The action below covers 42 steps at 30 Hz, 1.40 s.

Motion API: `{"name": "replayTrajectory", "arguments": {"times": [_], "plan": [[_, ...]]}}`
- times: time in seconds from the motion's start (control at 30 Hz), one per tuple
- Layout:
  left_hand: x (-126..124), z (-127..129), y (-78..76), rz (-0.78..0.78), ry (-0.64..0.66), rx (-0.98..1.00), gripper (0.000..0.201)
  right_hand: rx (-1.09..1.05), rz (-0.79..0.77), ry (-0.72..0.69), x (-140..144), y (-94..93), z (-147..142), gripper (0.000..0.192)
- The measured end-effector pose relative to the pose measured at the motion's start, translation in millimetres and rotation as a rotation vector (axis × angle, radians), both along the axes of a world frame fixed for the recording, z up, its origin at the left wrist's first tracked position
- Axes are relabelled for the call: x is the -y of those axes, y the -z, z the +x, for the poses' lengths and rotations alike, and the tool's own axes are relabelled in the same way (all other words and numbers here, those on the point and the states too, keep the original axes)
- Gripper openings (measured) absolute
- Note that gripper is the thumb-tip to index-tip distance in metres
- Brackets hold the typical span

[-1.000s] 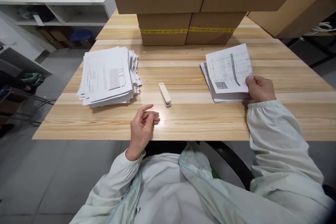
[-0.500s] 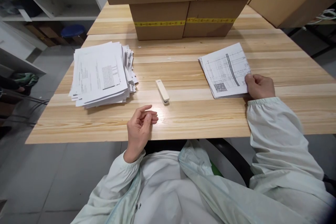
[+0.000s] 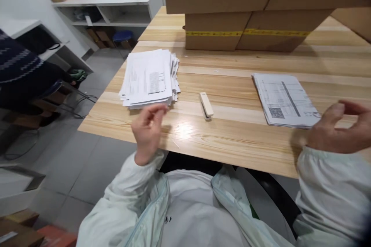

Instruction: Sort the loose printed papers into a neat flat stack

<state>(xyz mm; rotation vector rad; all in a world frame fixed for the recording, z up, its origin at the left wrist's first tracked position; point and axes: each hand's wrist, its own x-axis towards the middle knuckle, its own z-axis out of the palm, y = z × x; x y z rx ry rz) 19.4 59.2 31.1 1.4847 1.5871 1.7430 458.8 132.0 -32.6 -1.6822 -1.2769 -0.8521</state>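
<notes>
My left hand (image 3: 148, 131) hovers over the table's front edge, fingers loosely curled and empty, just below a thick loose stack of printed papers (image 3: 149, 78). My right hand (image 3: 339, 129) is raised at the right, fingers apart, holding nothing. It sits just right of a thin stapled stack of sheets (image 3: 284, 99) with a QR code that lies flat on the wooden table (image 3: 237, 139). A cream stapler (image 3: 206, 105) lies between the two stacks, nearer the middle.
Cardboard boxes (image 3: 246, 36) with yellow tape are stacked at the table's back. White shelving (image 3: 113, 5) stands behind at the left. A person in a dark patterned sleeve (image 3: 17, 73) sits at far left. Cables lie on the grey floor.
My right hand has let go of the thin stack and lifted away to the right with fingers spread. My left hand rose slightly. The view swung to the left.
</notes>
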Motion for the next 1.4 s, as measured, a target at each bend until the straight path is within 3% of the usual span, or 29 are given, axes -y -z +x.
{"name": "replayTrajectory", "arguments": {"times": [0.03,0.07,0.13,0.2,0.27,0.37,0.53,0.77,1.0,1.1,1.27,1.4], "plan": [[-7.7,-14.7,-8.8,0.087,-0.074,-0.101,0.010,0.015,0.047,-0.082,8.4,-2.1,-23.8,0.025],[-16.5,-28.7,-15.8,0.115,-0.062,-0.227,0.009,0.023,0.071,-0.202,17.3,-4.7,-49.0,0.020],[-35.7,-50.3,-22.5,0.097,0.040,-0.505,0.010,0.061,0.045,-0.490,33.8,-11.5,-99.0,0.016],[-53.4,-60.8,-19.6,0.024,0.131,-0.689,0.018,0.102,-0.011,-0.708,46.2,-19.0,-141.7,0.023],[-66.5,-62.0,-11.5,-0.044,0.156,-0.774,0.024,0.119,-0.057,-0.825,53.7,-24.9,-173.0,0.025],[-76.0,-56.0,-1.2,-0.086,0.112,-0.798,0.029,0.090,-0.086,-0.900,58.3,-27.8,-198.2,0.022],[-79.3,-46.7,1.5,-0.106,0.074,-0.788,0.037,0.039,-0.137,-0.923,58.1,-22.2,-202.7,0.019],[-82.9,-43.8,3.6,-0.144,0.026,-0.759,0.012,-0.040,-0.185,-0.979,56.6,-20.0,-199.6,0.024],[-85.4,-47.1,6.2,-0.113,0.019,-0.838,0.008,-0.002,-0.188,-0.980,56.3,-21.9,-201.4,0.024],[-89.0,-50.9,7.9,-0.101,0.008,-0.828,0.019,-0.003,-0.162,-0.996,56.5,-23.7,-201.7,0.024],[-96.2,-62.4,4.6,-0.014,-0.039,-0.590,0.049,-0.037,-0.224,-0.991,59.2,-24.8,-201.6,0.029],[-97.8,-69.0,1.6,-0.083,-0.003,-0.659,0.042,-0.057,-0.234,-0.995,60.5,-24.3,-201.2,0.029]]}}
